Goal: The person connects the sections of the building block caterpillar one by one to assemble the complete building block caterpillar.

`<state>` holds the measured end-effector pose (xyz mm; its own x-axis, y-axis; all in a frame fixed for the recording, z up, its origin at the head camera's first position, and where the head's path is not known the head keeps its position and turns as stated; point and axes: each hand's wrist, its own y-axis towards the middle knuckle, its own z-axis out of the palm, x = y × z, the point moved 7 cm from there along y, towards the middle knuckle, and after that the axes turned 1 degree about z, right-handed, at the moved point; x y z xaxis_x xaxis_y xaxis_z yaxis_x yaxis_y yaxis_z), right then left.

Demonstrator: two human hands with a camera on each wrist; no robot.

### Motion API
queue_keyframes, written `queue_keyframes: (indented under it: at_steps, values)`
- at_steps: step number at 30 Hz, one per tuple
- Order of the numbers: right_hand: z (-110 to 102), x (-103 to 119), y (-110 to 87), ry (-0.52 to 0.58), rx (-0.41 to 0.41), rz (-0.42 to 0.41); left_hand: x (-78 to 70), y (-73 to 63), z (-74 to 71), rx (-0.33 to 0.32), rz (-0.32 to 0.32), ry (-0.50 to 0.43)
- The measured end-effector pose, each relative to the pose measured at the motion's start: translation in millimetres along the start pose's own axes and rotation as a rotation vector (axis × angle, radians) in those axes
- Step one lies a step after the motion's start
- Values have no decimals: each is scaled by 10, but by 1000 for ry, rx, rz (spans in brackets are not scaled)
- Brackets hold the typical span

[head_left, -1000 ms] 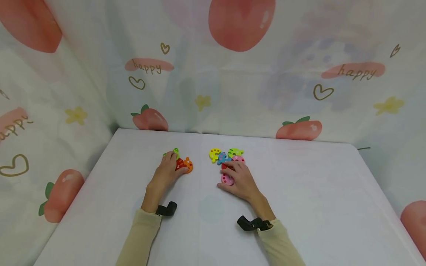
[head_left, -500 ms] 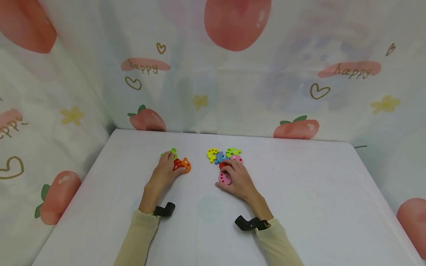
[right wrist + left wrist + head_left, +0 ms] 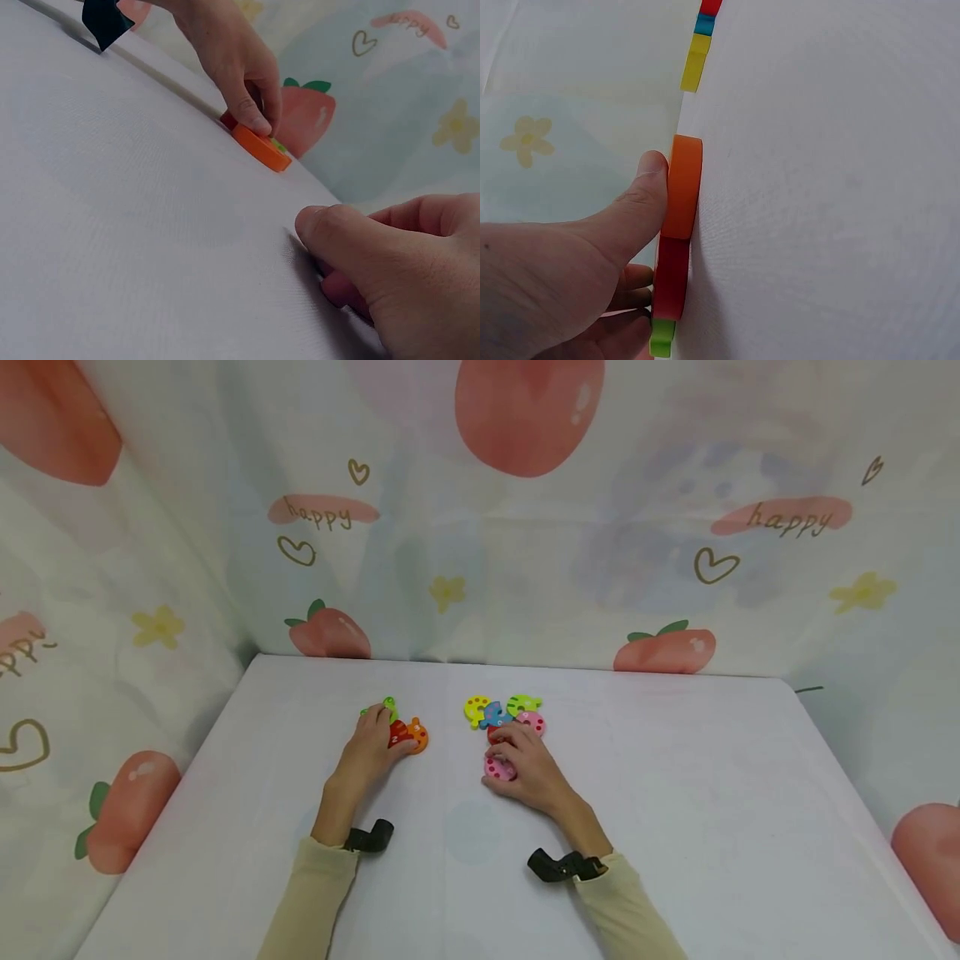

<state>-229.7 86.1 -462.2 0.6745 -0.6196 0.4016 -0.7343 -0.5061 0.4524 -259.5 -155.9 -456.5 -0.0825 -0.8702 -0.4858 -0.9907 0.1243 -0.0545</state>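
Observation:
My left hand rests on a small group of flat animal-shaped blocks. Its thumb presses the orange block; the fingers lie over the red numbered block and the green block. In the head view, my right hand curls its thumb and fingers round a pink spotted block, whose right part is hidden. Its fingertips partly cover another red block. Just beyond lie a blue block, a yellow one, a lime-green one and a second pink one, clustered together.
A white cloth covers the table. Behind it hangs a fruit-printed curtain, with another on the left side. Black cameras are strapped to the left wrist and the right wrist.
The head view has shifted slightly. The pink block at my right hand has slid a little left relative to the cluster. My left hand stays on its group of blocks.

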Motion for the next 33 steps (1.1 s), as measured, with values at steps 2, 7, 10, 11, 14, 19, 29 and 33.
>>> queue_keyframes:
  at_steps: [2,7,10,11,14,19,29,33]
  values:
    - [-1,25,7,2,3,-24,-7,3,-4,-6,7,2]
    - [-3,66,11,-30,4,-62,-7,0,-7,-22,25,8]
    - [-2,80,6,-59,3,-74,-2,-2,0,-21,27,4]
    - [2,88,3,-70,5,-84,-1,-1,2,-19,26,2]
    - [19,102,1,-77,29,-95,6,2,9,-9,18,1]
    - [18,122,18,-52,57,-92,7,17,1,-4,14,7]
    - [14,113,35,10,52,-77,-1,25,-11,-22,33,22]
    - [46,130,30,-26,87,-72,6,17,7,-13,30,17]
